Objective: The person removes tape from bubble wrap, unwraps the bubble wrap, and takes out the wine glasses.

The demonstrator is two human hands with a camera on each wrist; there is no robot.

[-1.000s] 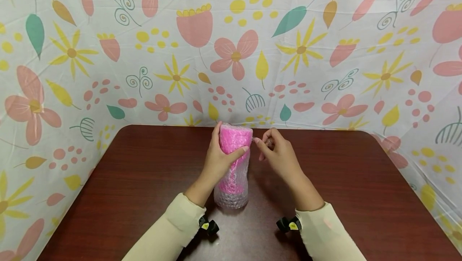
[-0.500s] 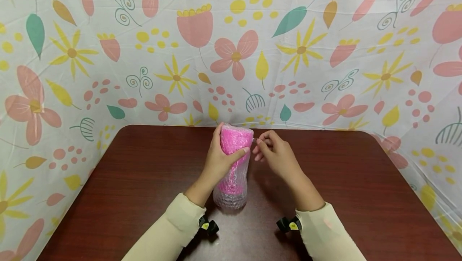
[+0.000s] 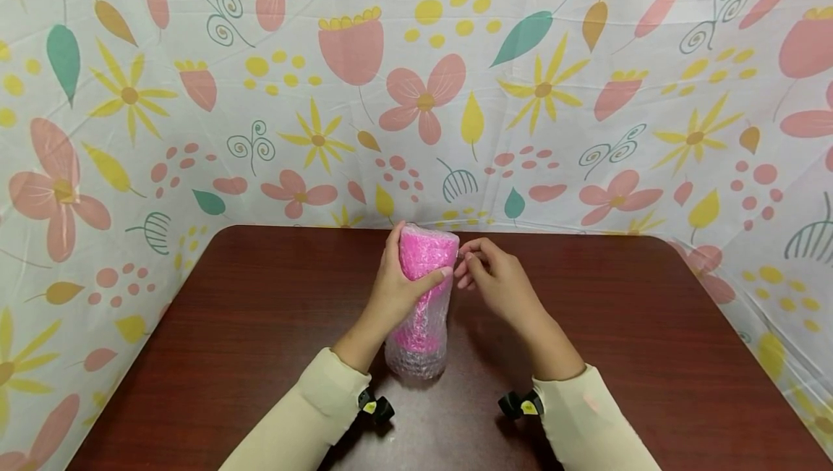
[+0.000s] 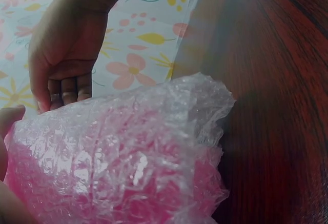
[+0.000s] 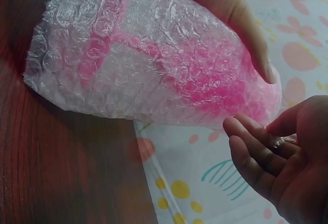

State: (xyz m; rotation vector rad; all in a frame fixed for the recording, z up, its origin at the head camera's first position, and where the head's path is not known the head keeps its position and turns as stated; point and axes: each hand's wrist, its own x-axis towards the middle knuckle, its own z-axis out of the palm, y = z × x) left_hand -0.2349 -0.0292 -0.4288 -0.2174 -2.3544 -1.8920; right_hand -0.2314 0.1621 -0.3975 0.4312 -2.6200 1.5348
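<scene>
A pink object wrapped in bubble wrap (image 3: 423,312) stands tilted on the table, its upper end leaning away. My left hand (image 3: 395,276) grips it near the top, thumb across the front and fingers behind. In the right wrist view the left thumb lies along the upper end of the bubble wrap (image 5: 200,75). Beside the package's upper right edge, my right hand (image 3: 500,276) pinches a small clear strip of tape (image 5: 278,143) between thumb and forefinger. Its other fingers are loosely bent, their tips right at the wrap. The pink object's kind is hidden by the wrapping.
The dark brown wooden table (image 3: 260,333) spreads out on both sides of the package. Behind its far edge hangs a white cloth (image 3: 573,138) printed with flowers and leaves. Black wrist cameras (image 3: 520,406) sit by the cream sleeves (image 3: 588,413).
The package's top has shifted slightly right, closer to my right hand. The right hand's lower fingers have loosened from a tighter curl. My left hand keeps its grip.
</scene>
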